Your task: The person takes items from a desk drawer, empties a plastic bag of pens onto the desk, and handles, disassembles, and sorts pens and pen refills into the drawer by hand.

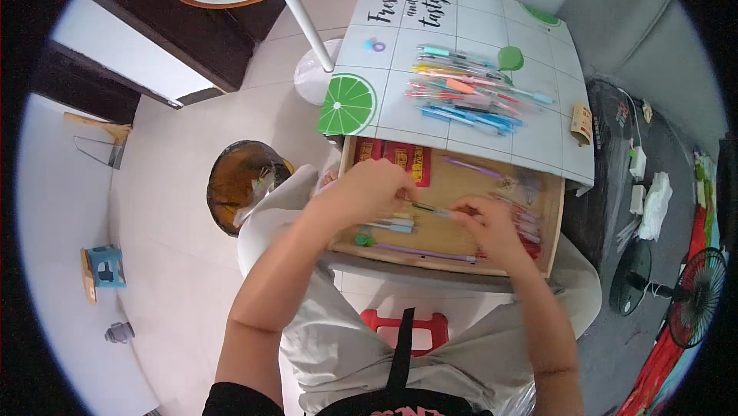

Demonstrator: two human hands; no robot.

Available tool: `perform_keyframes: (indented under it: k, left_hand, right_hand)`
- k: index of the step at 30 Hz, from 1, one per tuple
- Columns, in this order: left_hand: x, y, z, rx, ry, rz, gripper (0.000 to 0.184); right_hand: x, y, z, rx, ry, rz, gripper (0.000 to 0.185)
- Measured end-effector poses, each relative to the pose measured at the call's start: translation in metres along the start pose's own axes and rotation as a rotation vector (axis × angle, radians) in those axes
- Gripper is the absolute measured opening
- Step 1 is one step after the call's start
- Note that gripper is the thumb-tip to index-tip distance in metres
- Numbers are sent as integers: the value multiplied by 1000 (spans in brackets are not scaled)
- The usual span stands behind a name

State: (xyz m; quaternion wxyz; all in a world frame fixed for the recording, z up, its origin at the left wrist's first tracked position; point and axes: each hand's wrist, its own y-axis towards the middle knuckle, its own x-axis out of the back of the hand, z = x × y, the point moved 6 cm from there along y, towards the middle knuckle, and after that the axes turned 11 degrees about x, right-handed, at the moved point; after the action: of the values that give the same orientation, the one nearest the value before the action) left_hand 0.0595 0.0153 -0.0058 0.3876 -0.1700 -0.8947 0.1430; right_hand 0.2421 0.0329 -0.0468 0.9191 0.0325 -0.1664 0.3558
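Note:
Over an open wooden drawer (453, 243), a slim dark and pale pen (430, 208) spans the gap between my two hands. At its left end the fingers of my left hand (373, 192) are closed in a pinch. My right hand (492, 225) grips the other end between thumb and fingers, slightly blurred. Beneath them in the drawer lie red packets (407, 161), a few light pens (396, 225) and a long purple stick (430, 253). More red and pink pens (526, 224) lie along the right side, partly behind my right hand.
Above the drawer, a tabletop with a lime-print cover (384, 120) bears a spread of several pens (469, 87). A white standing fan (307, 28) and a dark bin (234, 185) stand to the left. A black fan (696, 293) is at right; a red stool (438, 331) is below.

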Motion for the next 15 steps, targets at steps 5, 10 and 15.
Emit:
perform_keyframes:
  k: [5,10,15]
  left_hand:
    - [-13,8,38,78,543,-34,13]
    - [-40,10,65,182,681,-70,12]
    - [-51,5,66,180,675,-81,14]
  right_hand:
    - [-38,22,-15,179,-428,129,21]
    - [-50,28,-3,350,-527,108,23]
    - [-53,22,-10,253,-599,239,35]
